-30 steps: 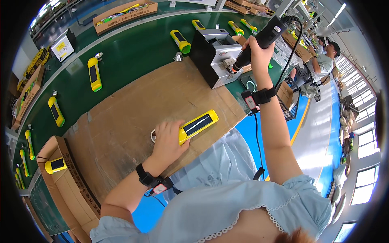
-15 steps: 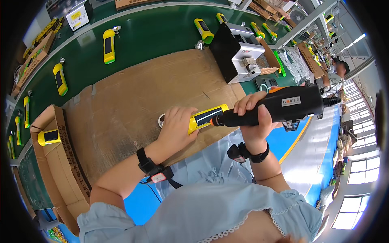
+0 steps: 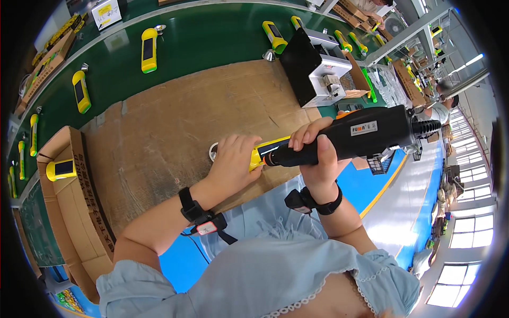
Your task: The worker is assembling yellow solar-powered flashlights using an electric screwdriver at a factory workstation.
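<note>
My left hand (image 3: 233, 159) is closed around the head end of a yellow flashlight (image 3: 257, 160) with a dark panel, which lies at the near edge of a cardboard sheet (image 3: 185, 100). A silver ring-shaped part (image 3: 213, 152) shows beside that hand, partly covered by it. In my right hand (image 3: 322, 161) is a black electric screwdriver (image 3: 344, 135), held level with its cord end to the right. Its orange-ringed tip reaches the flashlight near my left fingers. The screwdriver hides much of the flashlight's far end; any screw there is too small to see.
A black-and-silver screw feeder (image 3: 315, 69) stands at the sheet's far right corner. Left of the sheet, an open cardboard box (image 3: 63, 212) holds another yellow flashlight (image 3: 61, 169). More flashlights (image 3: 149, 50) with silver cups line the green belt (image 3: 201, 37) behind. Other people work farther right.
The screwdriver and my right hand have moved left, bringing the tip along the flashlight toward my left fingers. My left hand keeps its hold. The whole view has shifted slightly.
</note>
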The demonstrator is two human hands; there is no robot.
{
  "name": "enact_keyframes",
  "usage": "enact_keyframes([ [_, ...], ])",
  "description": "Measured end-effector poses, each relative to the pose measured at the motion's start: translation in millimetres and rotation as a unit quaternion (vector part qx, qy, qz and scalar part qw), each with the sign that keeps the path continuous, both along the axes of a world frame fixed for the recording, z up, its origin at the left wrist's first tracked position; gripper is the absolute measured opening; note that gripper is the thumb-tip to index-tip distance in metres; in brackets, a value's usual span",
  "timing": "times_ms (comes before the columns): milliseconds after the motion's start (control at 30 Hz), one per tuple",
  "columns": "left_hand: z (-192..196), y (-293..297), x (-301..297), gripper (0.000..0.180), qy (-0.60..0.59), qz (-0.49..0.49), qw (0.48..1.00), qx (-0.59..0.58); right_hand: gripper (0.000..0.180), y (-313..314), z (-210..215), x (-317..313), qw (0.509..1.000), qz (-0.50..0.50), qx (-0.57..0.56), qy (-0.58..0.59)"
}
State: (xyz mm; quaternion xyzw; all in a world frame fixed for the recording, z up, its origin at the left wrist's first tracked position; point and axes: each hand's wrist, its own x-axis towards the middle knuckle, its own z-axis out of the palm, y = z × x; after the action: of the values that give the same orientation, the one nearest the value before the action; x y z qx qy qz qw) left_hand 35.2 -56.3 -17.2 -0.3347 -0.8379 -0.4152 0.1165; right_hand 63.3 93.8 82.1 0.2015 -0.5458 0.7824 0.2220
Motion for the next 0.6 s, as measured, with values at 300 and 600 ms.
enact_keyframes([
  [300,-2.1,-2.0,-0.9,0.063,-0.001,-0.009,1.0,0.012,0.044,-7.6,-11.7,3.3,0.987,-0.013,0.158,-0.003],
  [600,-1.4,-1.4,-1.1,0.061,0.002,-0.011,1.0,-0.005,0.031,-9.5,-11.7,-0.8,0.983,-0.037,0.18,-0.016],
])
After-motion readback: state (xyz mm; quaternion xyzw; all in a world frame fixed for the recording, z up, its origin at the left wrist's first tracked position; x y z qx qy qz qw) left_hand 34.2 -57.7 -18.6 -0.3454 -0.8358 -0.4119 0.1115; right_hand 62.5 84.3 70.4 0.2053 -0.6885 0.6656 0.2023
